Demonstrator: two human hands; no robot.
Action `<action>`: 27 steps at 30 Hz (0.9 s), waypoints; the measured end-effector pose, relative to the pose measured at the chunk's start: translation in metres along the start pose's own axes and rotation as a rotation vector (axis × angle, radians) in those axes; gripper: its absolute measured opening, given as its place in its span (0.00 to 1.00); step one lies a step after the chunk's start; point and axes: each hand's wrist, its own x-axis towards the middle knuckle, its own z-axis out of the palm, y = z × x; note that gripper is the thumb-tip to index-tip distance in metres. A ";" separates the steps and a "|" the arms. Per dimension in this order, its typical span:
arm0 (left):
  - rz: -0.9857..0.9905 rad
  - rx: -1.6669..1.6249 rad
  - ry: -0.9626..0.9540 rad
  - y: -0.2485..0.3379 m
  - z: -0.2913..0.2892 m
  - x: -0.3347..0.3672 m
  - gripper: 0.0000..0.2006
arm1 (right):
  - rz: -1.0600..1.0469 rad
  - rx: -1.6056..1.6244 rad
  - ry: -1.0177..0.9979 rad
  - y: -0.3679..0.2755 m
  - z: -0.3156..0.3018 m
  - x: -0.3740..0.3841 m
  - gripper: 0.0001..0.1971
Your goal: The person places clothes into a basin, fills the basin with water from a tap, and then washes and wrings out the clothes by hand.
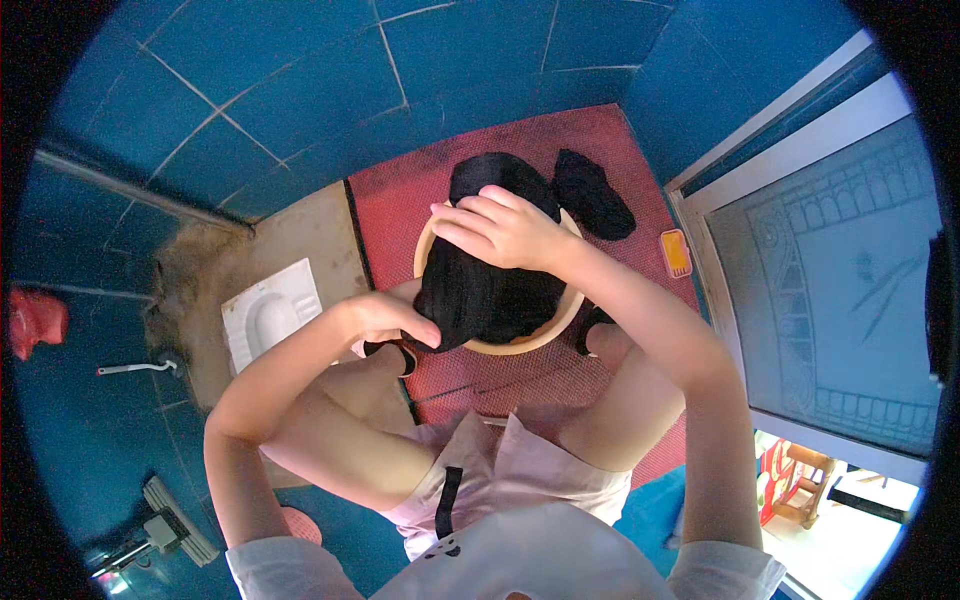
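A black garment (490,290) is stretched over a cream basin (520,345) between my knees, hiding most of the basin's inside. My left hand (392,320) grips the garment's near left edge, its thumb on top and the other fingers hidden behind. Across the upper part lies my right hand (505,230), its fingers curled around a fold of the same cloth. What kind of garment it is cannot be made out. Another piece of black cloth (592,195) lies crumpled on the red mat (405,200), just beyond the basin to the right.
A white squat toilet (270,315) is set in the floor at left. By the glass-panelled door (830,270) sits an orange soap dish (676,254). Along the left wall are a white-handled brush (138,369), a red plastic item (38,322) and a mop head (178,525).
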 end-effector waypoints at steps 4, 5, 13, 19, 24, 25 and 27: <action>-0.027 0.268 0.028 0.002 -0.004 -0.002 0.42 | 0.055 0.007 -0.081 -0.005 0.013 -0.001 0.14; 0.107 0.553 0.119 0.001 -0.004 -0.001 0.38 | 0.057 0.015 -0.137 -0.006 0.014 0.000 0.14; 0.341 1.558 0.768 -0.008 -0.031 0.043 0.33 | 0.383 0.180 -0.556 -0.017 0.046 -0.019 0.14; 0.181 1.795 0.766 -0.012 -0.038 0.066 0.32 | 0.681 0.316 -0.887 -0.026 0.068 -0.036 0.16; 0.114 1.871 0.687 -0.019 -0.039 0.086 0.29 | 0.682 0.437 -1.089 -0.019 0.076 -0.053 0.19; 0.140 1.897 0.666 -0.018 -0.040 0.088 0.28 | 0.695 0.462 -1.079 -0.018 0.075 -0.055 0.20; 0.150 1.919 0.656 -0.017 -0.043 0.087 0.27 | 0.738 0.548 -1.161 -0.014 0.081 -0.051 0.19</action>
